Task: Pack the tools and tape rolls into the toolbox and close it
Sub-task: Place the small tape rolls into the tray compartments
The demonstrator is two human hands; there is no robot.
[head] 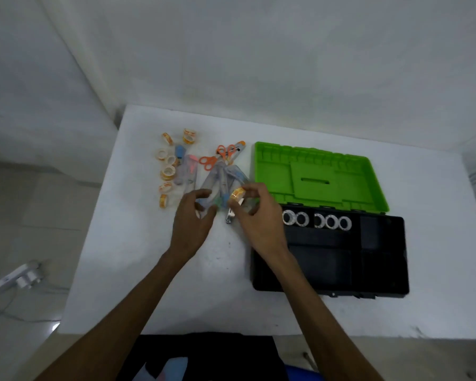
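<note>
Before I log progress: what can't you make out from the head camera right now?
- Packaged tools: blurred clear wrappers overlap, so neither count nor type is readable.
- Metal tool: mostly hidden under the right hand.
- Left hand: fingers curl over the pile; whether it grips anything is unclear.
- Toolbox interior: too dark for detail.

Lighting: we note dim, even, cool light; soft shadows; slight overall blur; wide-angle bending towards 3 and 9 o'clock.
</note>
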